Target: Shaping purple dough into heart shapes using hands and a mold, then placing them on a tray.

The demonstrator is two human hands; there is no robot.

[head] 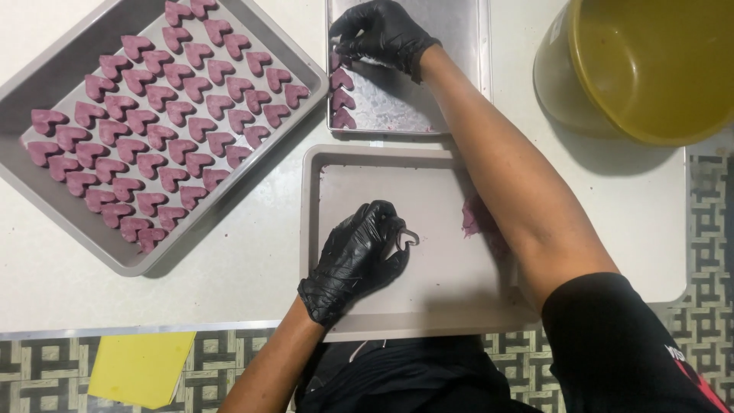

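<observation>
My left hand (355, 260), in a black glove, rests on the grey tray (382, 157) in front of me and grips a small metal heart-shaped cutter (407, 239). A lump of purple dough (472, 218) lies on that tray, partly hidden by my right forearm. My right hand (378, 34), also gloved in black, reaches to the far metal tray (466, 61) and touches a purple heart-shaped piece (337, 60) at the top of a short column of hearts (342, 99) along its left edge. Whether the fingers grip that piece is unclear.
A large tray (53, 69) at the left holds several rows of purple dough hearts (160, 115). A yellow-green bowl (650, 69) stands at the upper right. A yellow sheet (141, 367) lies near the white table's front edge, above a patterned floor (703, 229).
</observation>
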